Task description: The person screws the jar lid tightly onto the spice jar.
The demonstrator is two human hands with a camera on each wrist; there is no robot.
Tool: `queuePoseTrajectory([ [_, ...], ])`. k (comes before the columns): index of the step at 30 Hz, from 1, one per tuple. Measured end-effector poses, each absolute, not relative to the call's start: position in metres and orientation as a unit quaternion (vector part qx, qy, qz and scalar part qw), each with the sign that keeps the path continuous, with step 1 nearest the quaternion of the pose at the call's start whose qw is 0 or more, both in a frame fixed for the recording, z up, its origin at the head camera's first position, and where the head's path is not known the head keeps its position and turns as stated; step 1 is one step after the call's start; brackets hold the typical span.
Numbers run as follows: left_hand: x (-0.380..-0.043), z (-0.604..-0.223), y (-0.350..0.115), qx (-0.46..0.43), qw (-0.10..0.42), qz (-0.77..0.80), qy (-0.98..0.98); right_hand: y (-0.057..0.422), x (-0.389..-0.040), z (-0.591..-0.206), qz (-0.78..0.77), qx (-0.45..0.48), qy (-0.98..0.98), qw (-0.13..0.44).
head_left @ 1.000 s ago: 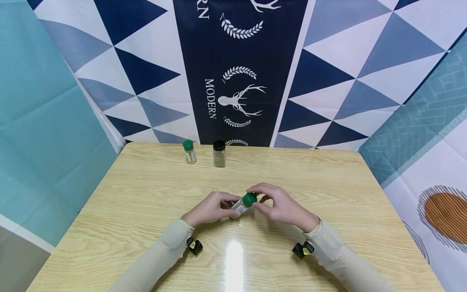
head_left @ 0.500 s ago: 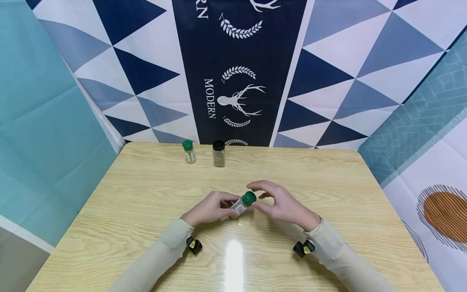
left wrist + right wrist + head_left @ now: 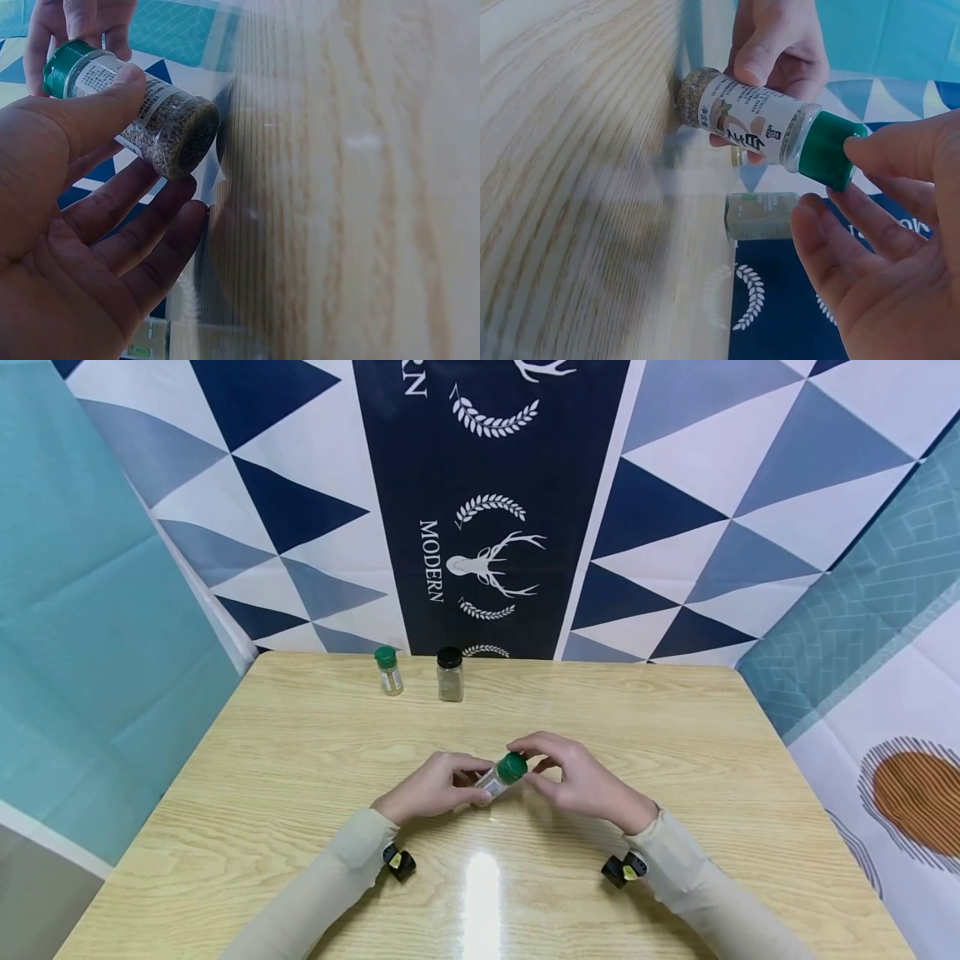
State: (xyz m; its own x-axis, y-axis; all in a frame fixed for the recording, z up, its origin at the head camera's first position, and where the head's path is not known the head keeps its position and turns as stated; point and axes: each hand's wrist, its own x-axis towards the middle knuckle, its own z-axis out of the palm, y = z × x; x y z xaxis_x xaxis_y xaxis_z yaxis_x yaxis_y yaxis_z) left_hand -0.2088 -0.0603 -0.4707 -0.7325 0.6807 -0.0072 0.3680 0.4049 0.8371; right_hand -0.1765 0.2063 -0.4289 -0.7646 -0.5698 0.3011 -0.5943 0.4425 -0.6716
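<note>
A clear spice jar with a green cap leans over the middle of the table, cap up and to the right. Small pale seeds fill it behind a white printed label. My left hand grips the jar's body, thumb across the label and the lower fingers spread beneath. At the cap, my right hand pinches with thumb and fingertips on its sides. The jar's base is low, close over the tabletop.
Toward the back of the wooden table stand two upright jars: a small green-capped one and a black-capped one. Patterned cloth hangs behind the table edge. Each wrist wears a small black camera.
Half a second ago the right fingers were spread off the cap; now they have closed back onto it. The left hand and the jar have stayed in place.
</note>
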Motion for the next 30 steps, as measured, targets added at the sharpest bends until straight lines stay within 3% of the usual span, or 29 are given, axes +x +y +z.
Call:
queuePoseTrajectory([
  [23, -0.2093, -0.4702, -0.0597, 0.319, 0.181, 0.438, 0.821, 0.2061, -0.1753, -0.4282, 0.391, 0.318, -0.863, -0.003],
  [30, -0.2092, -0.4705, -0.0597, 0.318, 0.183, 0.439, 0.820, 0.2046, -0.1762, -0.4268, 0.405, 0.357, -0.841, -0.010],
])
